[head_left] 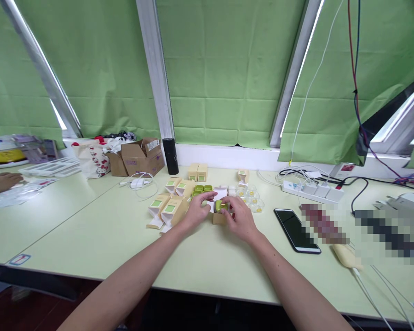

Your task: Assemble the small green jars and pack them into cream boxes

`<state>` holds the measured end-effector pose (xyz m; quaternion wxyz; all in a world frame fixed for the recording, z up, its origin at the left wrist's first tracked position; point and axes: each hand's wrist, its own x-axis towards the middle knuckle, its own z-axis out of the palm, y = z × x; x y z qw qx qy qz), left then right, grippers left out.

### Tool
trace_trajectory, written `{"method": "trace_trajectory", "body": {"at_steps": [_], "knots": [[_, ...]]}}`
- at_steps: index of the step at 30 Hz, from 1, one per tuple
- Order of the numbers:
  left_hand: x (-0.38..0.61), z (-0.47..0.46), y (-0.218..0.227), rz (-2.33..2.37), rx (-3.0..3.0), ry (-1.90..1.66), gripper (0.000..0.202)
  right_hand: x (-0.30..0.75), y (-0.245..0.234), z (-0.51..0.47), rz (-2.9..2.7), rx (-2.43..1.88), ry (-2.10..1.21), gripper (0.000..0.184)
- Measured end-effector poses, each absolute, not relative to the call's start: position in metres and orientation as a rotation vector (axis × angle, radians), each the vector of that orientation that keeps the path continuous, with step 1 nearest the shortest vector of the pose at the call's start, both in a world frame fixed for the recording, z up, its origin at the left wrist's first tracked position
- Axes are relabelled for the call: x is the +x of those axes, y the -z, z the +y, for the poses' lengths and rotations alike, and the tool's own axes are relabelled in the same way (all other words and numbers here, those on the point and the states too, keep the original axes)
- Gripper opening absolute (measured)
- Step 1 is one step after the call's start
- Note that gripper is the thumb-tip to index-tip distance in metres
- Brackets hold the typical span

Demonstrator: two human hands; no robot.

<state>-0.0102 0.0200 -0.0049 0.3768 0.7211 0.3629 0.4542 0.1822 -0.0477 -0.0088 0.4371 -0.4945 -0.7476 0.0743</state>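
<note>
My left hand (195, 210) and my right hand (238, 217) meet at the middle of the pale green table (89, 239). Between them sits a small tan box (219, 218) with a green jar (221, 206) at its open top. The fingers of both hands are curled around the jar and the white insert (220, 193) behind it. Several tan boxes with green labels (169, 209) lie just left of my left hand. Loose green jars (202, 188) and clear plastic cups (252, 196) lie behind the hands.
A black phone (296, 229) lies right of my right hand, with a white power strip (312, 190) and cables behind it. A black flask (170, 156) and brown cartons (142, 157) stand at the window. Another person's hand (0, 183) rests at the far left.
</note>
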Motion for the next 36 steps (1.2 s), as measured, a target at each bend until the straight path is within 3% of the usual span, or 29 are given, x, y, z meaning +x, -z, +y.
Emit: {"method": "trace_trajectory", "body": {"at_steps": [21, 36], "knots": [[-0.009, 0.021, 0.008, 0.926, 1.819, -1.171, 0.062, 0.178, 0.019, -0.030, -1.529, -1.145, -0.537, 0.017], [-0.009, 0.021, 0.008, 0.908, 1.796, -1.179, 0.062, 0.178, 0.020, -0.029, -1.523, -1.137, -0.564, 0.019]]}}
